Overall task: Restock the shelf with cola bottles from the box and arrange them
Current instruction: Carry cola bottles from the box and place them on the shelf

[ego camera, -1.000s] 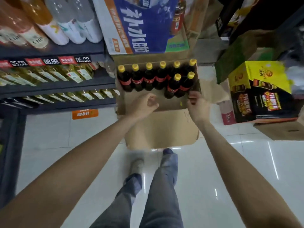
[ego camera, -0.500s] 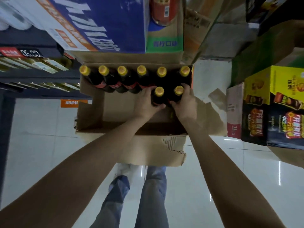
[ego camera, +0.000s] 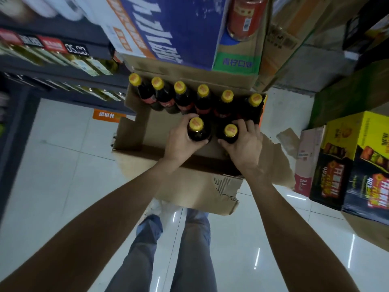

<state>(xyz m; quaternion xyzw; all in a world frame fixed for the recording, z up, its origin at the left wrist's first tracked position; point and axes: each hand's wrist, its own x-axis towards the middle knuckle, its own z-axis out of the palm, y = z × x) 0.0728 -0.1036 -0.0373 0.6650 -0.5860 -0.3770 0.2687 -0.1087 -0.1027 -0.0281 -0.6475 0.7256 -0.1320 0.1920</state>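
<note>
Item: open cardboard box (ego camera: 134, 131) on a pale tiled floor (ego camera: 63, 165), at the person's feet, its near flap (ego camera: 210, 192) torn and folded outward. Contents: eight cola bottles with yellow caps, dark bodies and red labels; a back row (ego camera: 202, 102) of six stands along the far wall, two more stand in front on the right side, and the left part of the box floor shows bare cardboard. Left hand (ego camera: 181, 142): fingers curled round the shoulder of the front left bottle (ego camera: 196, 129), cap clear above the grip. Right hand (ego camera: 245, 144): fingers and thumb wrapped about the front right bottle (ego camera: 230, 132), just beside the first. Destination: shelf (ego camera: 52, 66) to the left, lower tiers holding pale yellow bottles; no cola facing is visible there, so the target slot cannot be told. Overhead: blue carton (ego camera: 168, 28) stacked above the box's far edge. Beside: yellow and black case (ego camera: 357, 165) to the right. Hazards, as judged: one-handed grips high on smooth bottles may slip under weight; the two bottles, nearly touching, may knock together on the lift; a rising cap may strike the overhanging carton; a dragged base may topple the back row; a drop on hard tile could burst a bottle.
</note>
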